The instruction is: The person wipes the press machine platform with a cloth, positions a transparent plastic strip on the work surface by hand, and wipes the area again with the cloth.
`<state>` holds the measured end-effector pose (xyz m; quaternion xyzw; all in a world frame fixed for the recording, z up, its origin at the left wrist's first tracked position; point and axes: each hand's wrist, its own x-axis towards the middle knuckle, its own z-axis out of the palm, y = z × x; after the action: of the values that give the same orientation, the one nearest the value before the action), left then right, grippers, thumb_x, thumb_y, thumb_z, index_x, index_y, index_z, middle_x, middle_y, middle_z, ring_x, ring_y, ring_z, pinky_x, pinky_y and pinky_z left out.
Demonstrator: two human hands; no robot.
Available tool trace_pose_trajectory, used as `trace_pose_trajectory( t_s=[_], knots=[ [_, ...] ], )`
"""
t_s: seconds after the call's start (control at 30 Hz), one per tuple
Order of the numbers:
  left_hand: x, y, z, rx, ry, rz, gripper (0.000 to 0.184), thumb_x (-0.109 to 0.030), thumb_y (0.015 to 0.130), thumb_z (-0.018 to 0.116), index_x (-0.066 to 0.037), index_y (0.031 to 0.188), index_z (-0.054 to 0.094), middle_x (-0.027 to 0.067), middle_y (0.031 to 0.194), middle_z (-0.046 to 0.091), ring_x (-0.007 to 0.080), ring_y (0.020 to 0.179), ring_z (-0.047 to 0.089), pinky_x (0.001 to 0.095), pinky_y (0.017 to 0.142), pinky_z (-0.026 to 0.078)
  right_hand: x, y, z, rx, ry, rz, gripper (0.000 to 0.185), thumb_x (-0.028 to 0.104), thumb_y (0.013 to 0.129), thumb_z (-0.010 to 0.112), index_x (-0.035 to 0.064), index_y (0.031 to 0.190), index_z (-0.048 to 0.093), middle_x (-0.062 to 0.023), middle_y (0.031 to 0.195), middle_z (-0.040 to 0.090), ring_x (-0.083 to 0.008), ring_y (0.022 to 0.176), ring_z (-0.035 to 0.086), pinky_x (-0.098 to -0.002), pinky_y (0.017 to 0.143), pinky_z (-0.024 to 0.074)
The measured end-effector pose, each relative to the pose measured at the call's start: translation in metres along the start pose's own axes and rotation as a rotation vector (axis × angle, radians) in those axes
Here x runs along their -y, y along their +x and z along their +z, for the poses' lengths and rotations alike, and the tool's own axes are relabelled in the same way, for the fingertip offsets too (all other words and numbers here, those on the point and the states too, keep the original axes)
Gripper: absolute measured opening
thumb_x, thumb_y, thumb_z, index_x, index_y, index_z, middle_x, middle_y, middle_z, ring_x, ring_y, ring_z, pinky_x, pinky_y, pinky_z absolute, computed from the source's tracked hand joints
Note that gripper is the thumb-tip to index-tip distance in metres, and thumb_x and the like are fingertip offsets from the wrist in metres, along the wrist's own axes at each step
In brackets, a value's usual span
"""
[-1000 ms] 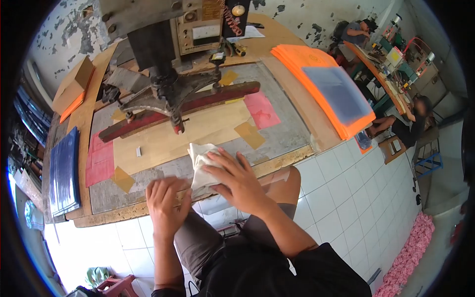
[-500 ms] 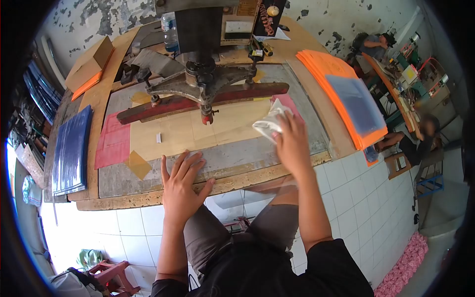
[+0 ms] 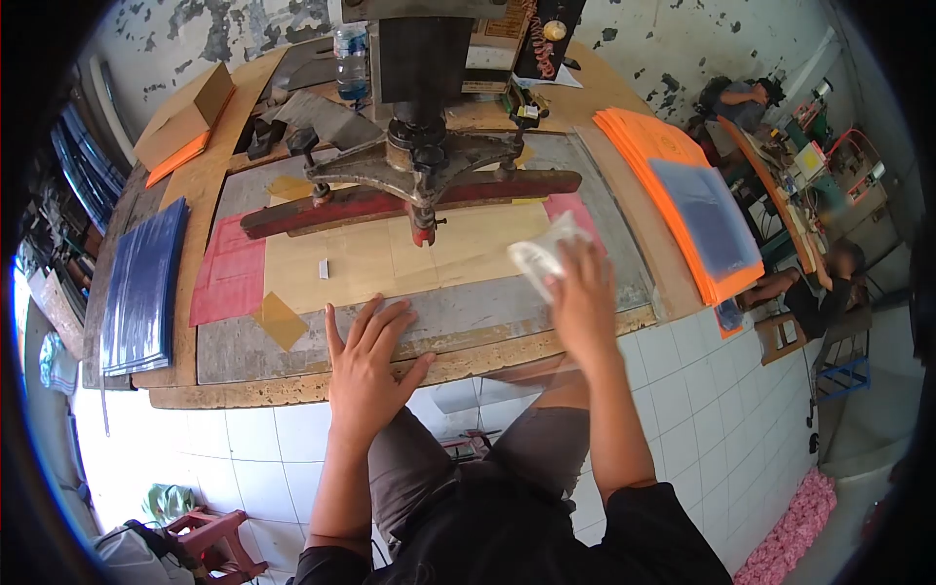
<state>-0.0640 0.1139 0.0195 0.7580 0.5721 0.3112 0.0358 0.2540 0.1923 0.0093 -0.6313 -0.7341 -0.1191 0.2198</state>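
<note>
My right hand point(image 3: 585, 297) is closed on a crumpled white cloth point(image 3: 538, 255) over the right end of a pale yellow sheet point(image 3: 370, 255). The cloth is slightly blurred. Pink-red pieces point(image 3: 230, 271) border the sheet at both ends, on a grey metal plate point(image 3: 458, 317). My left hand point(image 3: 370, 366) lies flat with fingers spread, its fingertips at the sheet's lower edge. A small white tag point(image 3: 324, 269) sits on the sheet's left part, and a square of brown tape point(image 3: 281, 322) sits at the lower left. Above the sheet hangs a press head with a red bar point(image 3: 419, 203).
Orange sheets with a clear-blue plastic stack point(image 3: 697, 210) lie at the right. Dark blue plastic sheets point(image 3: 146, 288) rest at the left, near a cardboard box point(image 3: 185, 112). A water bottle point(image 3: 351, 63) stands behind. Two people sit at the far right by another bench point(image 3: 775, 185).
My right hand and the cloth have shifted slightly down relative to the sheet, off its pink right end. My left hand stays flat in about the same place. The view has shifted a little.
</note>
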Motion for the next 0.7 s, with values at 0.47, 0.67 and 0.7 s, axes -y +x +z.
trace_pose_trajectory(
  t_s=[0.47, 0.67, 0.7],
  knots=[
    [-0.002, 0.001, -0.001, -0.016, 0.016, -0.057, 0.100, -0.041, 0.086, 0.090, -0.010, 0.169, 0.044, 0.0136, 0.173, 0.049, 0.0356, 0.164, 0.041, 0.0644, 0.139, 0.011, 0.089, -0.001, 0.006, 0.083, 0.188, -0.341, 0.056, 0.019, 0.104, 0.074, 0.0134, 0.158, 0.060, -0.0153, 0.168, 0.052, -0.0429, 0.161, 0.042, -0.0670, 0.128, 0.0336],
    [-0.004, 0.002, -0.004, -0.002, -0.054, -0.063, 0.090, -0.042, 0.090, 0.088, -0.011, 0.166, 0.051, 0.0098, 0.177, 0.047, 0.0353, 0.167, 0.037, 0.0658, 0.139, 0.008, 0.069, -0.013, -0.022, 0.261, 0.565, -0.455, 0.057, 0.019, 0.103, 0.075, 0.0185, 0.158, 0.061, -0.0066, 0.173, 0.050, -0.0381, 0.163, 0.042, -0.0664, 0.131, 0.0308],
    [-0.002, 0.001, -0.004, 0.035, -0.018, -0.024, 0.083, -0.041, 0.091, 0.086, -0.012, 0.163, 0.056, 0.0072, 0.175, 0.050, 0.0350, 0.166, 0.038, 0.0665, 0.139, 0.007, 0.050, -0.012, -0.027, 0.260, 0.545, -0.389, 0.057, 0.018, 0.102, 0.075, 0.0193, 0.158, 0.062, -0.0051, 0.173, 0.051, -0.0368, 0.163, 0.043, -0.0675, 0.131, 0.0297]
  ],
)
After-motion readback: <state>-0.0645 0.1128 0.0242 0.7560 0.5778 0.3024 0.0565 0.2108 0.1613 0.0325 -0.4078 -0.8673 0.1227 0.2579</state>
